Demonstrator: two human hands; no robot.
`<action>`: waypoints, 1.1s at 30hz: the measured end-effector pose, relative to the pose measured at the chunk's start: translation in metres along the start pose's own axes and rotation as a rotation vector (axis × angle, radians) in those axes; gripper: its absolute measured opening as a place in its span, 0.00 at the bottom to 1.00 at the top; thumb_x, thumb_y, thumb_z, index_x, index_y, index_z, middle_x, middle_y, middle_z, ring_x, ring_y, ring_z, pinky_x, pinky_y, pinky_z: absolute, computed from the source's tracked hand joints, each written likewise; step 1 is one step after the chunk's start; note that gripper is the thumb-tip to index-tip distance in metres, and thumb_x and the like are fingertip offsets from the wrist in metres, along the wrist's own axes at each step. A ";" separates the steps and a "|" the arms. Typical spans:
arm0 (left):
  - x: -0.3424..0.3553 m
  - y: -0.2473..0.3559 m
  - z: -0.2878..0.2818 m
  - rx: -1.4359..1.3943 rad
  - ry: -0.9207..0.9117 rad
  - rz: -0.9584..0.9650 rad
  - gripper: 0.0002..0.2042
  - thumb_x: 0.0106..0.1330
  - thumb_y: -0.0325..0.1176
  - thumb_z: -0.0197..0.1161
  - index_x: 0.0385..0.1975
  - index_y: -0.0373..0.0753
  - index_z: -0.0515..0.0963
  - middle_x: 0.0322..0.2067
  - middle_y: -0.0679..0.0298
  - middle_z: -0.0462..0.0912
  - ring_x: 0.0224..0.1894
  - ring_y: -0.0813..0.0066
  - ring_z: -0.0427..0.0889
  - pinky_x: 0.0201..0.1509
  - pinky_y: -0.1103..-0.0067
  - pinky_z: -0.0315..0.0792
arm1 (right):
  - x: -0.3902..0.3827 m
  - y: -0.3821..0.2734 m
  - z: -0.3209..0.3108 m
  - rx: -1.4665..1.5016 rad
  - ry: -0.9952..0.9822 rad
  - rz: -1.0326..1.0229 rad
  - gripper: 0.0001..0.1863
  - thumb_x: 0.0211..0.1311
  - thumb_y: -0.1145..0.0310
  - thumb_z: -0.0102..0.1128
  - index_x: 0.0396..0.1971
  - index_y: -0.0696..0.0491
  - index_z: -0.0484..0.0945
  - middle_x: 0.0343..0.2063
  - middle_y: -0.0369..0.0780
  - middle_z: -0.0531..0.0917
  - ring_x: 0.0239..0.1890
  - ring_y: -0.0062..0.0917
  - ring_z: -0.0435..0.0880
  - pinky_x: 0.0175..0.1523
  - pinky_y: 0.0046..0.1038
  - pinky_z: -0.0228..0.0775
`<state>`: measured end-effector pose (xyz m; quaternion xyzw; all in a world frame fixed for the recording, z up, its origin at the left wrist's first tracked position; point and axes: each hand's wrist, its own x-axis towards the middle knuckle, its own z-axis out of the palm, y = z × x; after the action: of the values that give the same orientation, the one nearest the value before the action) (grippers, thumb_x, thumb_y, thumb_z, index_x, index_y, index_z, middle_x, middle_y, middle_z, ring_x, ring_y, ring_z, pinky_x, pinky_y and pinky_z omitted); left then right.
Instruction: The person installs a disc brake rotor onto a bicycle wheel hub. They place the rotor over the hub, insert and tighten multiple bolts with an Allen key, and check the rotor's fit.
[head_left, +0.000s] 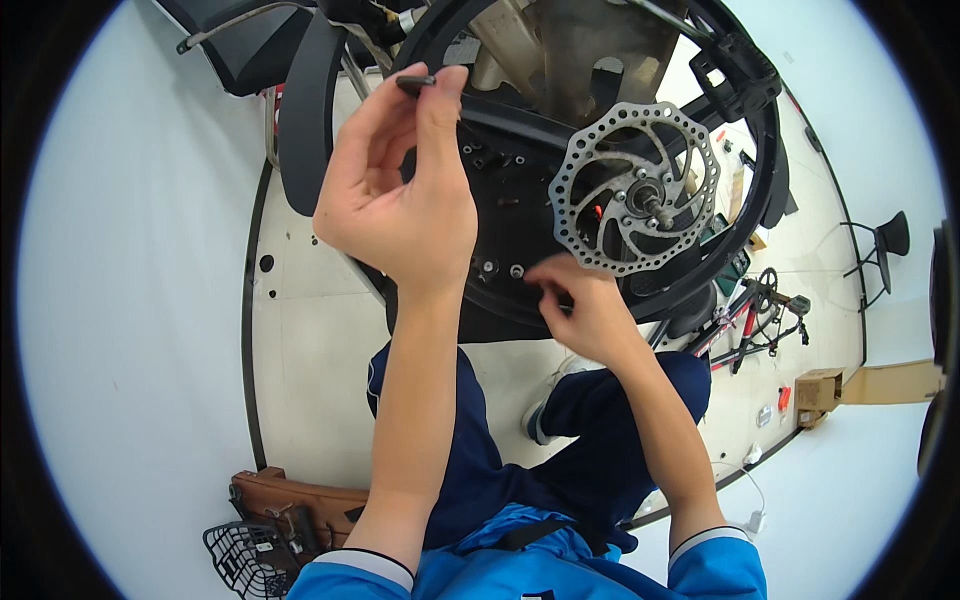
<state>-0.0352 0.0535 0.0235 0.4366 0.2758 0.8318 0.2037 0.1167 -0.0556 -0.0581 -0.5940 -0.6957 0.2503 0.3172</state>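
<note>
My left hand is raised over the left side of a black wheel. Its thumb and forefinger pinch a small dark, elongated piece whose exact kind I cannot make out. Low over the wheel's near side is my right hand, slightly blurred, its fingers bent with a gap between the tips. Just left of those fingertips lies a small round metal nut-like part, with a similar one beside it. A silver brake disc, perforated round its edge, sits on the wheel's hub with the axle sticking out.
More small metal parts lie on the black surface inside the wheel. On the right are a bicycle frame with a crank, a cardboard box and a black chair. A black basket stands by a brown bench at lower left.
</note>
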 end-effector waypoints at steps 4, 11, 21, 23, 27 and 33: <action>-0.005 0.026 0.000 -0.116 -0.244 0.023 0.09 0.63 0.18 0.73 0.42 0.25 0.83 0.33 0.51 0.90 0.32 0.70 0.90 0.37 0.79 0.86 | -0.032 -0.014 -0.038 0.209 -0.013 -0.098 0.09 0.53 0.81 0.63 0.34 0.59 0.87 0.29 0.44 0.88 0.31 0.29 0.89 0.39 0.25 0.80; -0.062 0.089 0.020 -0.152 -0.959 0.359 0.07 0.48 0.25 0.70 0.28 0.32 0.83 0.31 0.62 0.85 0.35 0.67 0.86 0.35 0.77 0.84 | -0.051 -0.036 -0.068 0.108 0.715 -0.317 0.09 0.53 0.79 0.74 0.33 0.63 0.83 0.29 0.43 0.86 0.30 0.27 0.86 0.38 0.24 0.77; -0.105 0.059 0.018 -0.052 -0.958 0.425 0.13 0.48 0.25 0.71 0.36 0.33 0.88 0.37 0.58 0.89 0.43 0.63 0.90 0.48 0.73 0.87 | -0.028 0.001 -0.069 -0.005 0.788 -0.357 0.11 0.49 0.83 0.76 0.32 0.60 0.83 0.28 0.41 0.86 0.27 0.26 0.85 0.33 0.23 0.77; -0.106 0.053 0.017 -0.044 -0.957 0.417 0.13 0.49 0.25 0.73 0.36 0.34 0.89 0.37 0.59 0.90 0.43 0.64 0.90 0.47 0.73 0.87 | -0.022 0.000 -0.064 0.003 0.775 -0.328 0.11 0.48 0.83 0.76 0.31 0.60 0.82 0.25 0.42 0.86 0.26 0.27 0.85 0.32 0.22 0.77; -0.105 0.046 0.016 -0.031 -0.950 0.393 0.13 0.50 0.24 0.74 0.37 0.36 0.89 0.38 0.61 0.90 0.44 0.65 0.91 0.46 0.74 0.87 | -0.017 0.001 -0.065 -0.017 0.756 -0.364 0.11 0.48 0.83 0.76 0.31 0.60 0.82 0.25 0.41 0.85 0.25 0.26 0.84 0.31 0.23 0.75; -0.102 0.043 0.016 -0.042 -0.950 0.348 0.13 0.51 0.25 0.74 0.38 0.37 0.89 0.39 0.61 0.90 0.46 0.65 0.90 0.47 0.73 0.87 | -0.014 0.000 -0.060 -0.031 0.783 -0.308 0.11 0.48 0.83 0.76 0.30 0.60 0.81 0.25 0.41 0.84 0.26 0.26 0.84 0.32 0.23 0.76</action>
<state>0.0288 -0.0340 -0.0042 0.8021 0.0591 0.5684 0.1735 0.1625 -0.0714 -0.0196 -0.5382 -0.6069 -0.0551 0.5822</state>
